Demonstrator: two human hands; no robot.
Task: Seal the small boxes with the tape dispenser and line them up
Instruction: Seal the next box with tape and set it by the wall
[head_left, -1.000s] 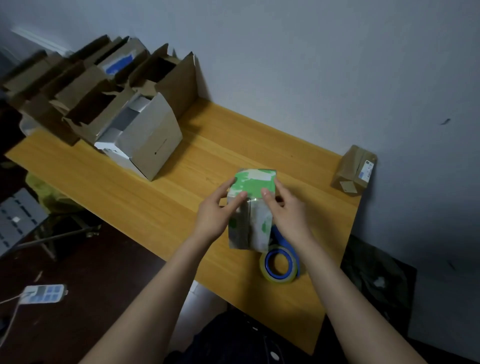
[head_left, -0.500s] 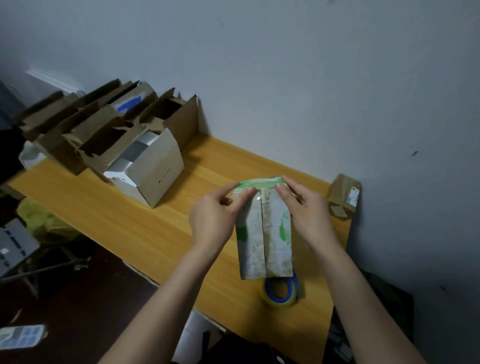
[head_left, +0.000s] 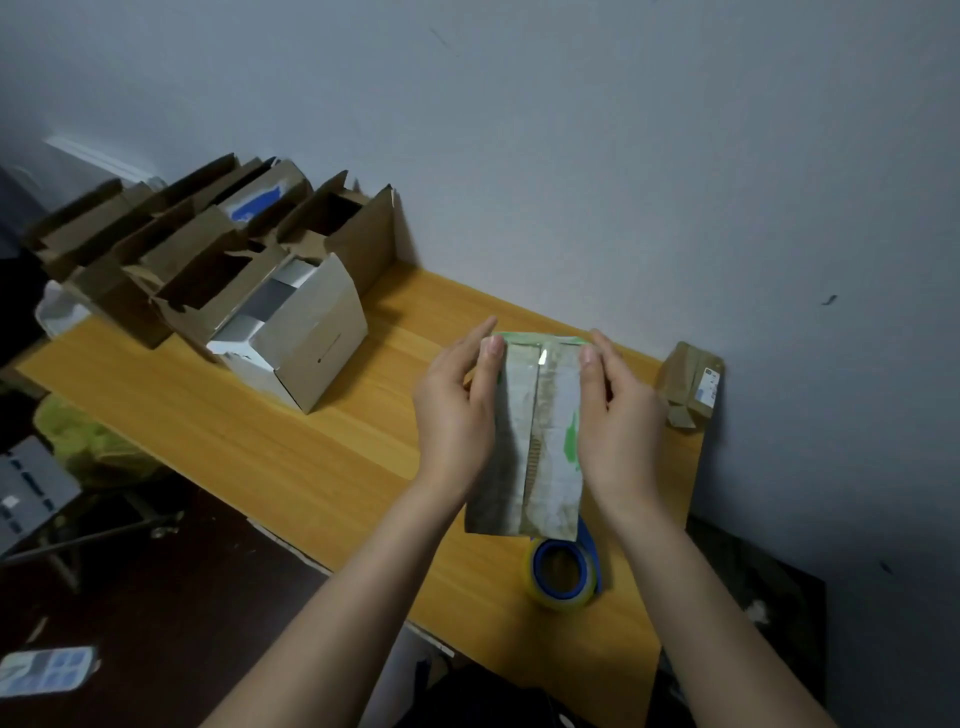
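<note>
Right between the two hands sits the green-and-white box (head_left: 535, 436), held up above the table's (head_left: 260, 441) right end with its seamed face turned toward the camera and its green top edge farthest away. The left hand (head_left: 454, 415) clasps the box's left side, thumb pressed on the upper left corner of the seamed face, fingers reaching behind. The right hand (head_left: 618, 421) mirrors it on the right side, thumb on the upper right corner, so the box is gripped between both palms. A short strip of shiny tape crosses the top of the seam between the thumbs. Just below the box's lower edge, the tape roll (head_left: 563, 577) with its blue core lies flat near the table's front edge, partly hidden by the box. A small brown box (head_left: 691, 384) stands at the far right corner, against the wall. Well apart, at the table's left end, open cardboard boxes (head_left: 218, 270) are crowded together.
</note>
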